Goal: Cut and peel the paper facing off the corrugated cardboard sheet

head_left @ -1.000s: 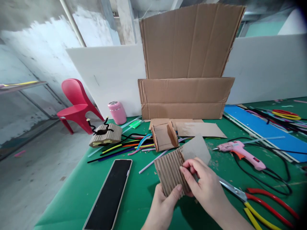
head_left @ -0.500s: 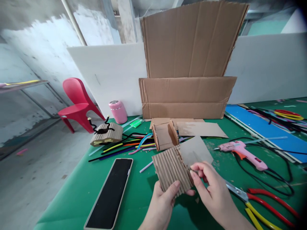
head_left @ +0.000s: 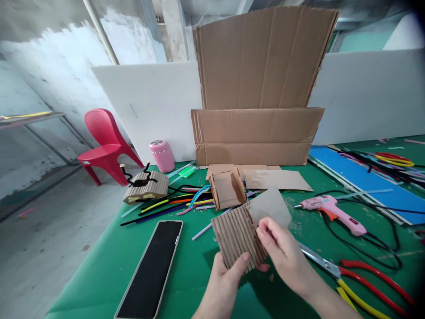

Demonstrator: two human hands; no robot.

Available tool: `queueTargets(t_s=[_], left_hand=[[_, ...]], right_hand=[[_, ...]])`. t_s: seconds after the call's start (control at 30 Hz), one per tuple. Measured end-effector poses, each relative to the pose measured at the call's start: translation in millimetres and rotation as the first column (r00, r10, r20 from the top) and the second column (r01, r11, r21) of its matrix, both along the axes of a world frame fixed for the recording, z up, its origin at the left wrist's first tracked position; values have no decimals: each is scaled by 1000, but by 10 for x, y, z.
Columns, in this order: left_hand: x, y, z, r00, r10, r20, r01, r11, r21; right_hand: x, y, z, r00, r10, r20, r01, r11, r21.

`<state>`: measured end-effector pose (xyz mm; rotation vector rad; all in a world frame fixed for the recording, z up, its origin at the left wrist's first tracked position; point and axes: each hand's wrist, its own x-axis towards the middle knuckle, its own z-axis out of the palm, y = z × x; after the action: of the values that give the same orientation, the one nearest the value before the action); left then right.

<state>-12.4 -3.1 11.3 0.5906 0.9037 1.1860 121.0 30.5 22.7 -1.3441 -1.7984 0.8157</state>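
Note:
My left hand [head_left: 229,274] grips a piece of corrugated cardboard [head_left: 235,235] at its lower edge, thumb on the ridged face and fingers beneath. The piece is tilted above the green table, ridges facing up. At its right edge, which looks torn and rough, my right hand [head_left: 277,243] has thumb and forefinger pinched together. Whatever lies between those fingertips is too small to make out. Just behind them is a smooth greyish card [head_left: 272,206], partly covered by my right hand. Scissors with red and yellow handles [head_left: 332,268] lie beside my right forearm.
A phone [head_left: 151,266] lies at left. Behind it are a corrugated cardboard model [head_left: 146,187] with black stalks, pipe cleaners [head_left: 166,206] and a small cardboard tray [head_left: 227,188]. A pink glue gun [head_left: 335,212] with its cord is at right. Large cardboard [head_left: 259,133] stands at the back.
My right hand's pinch has moved up and slightly left along the cardboard's right edge. My left hand keeps its hold. The whole view has shifted a little.

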Motion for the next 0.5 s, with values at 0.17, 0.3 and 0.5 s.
queueTargets(t_s=[0.17,0.3,0.5], left_hand=[[26,8,50,998,-16,59,16,1000,2],[29,14,-19,995,-1,98,1,1000,-1],[22,20,-86,994,-26,108,24,1000,18]], right_hand=[[84,53,61,974,-119,-194,114,993,-33],[31,44,130,999,18,-39,-12,990,140],[-31,88,157,975,-15,220,-47,962,270]])
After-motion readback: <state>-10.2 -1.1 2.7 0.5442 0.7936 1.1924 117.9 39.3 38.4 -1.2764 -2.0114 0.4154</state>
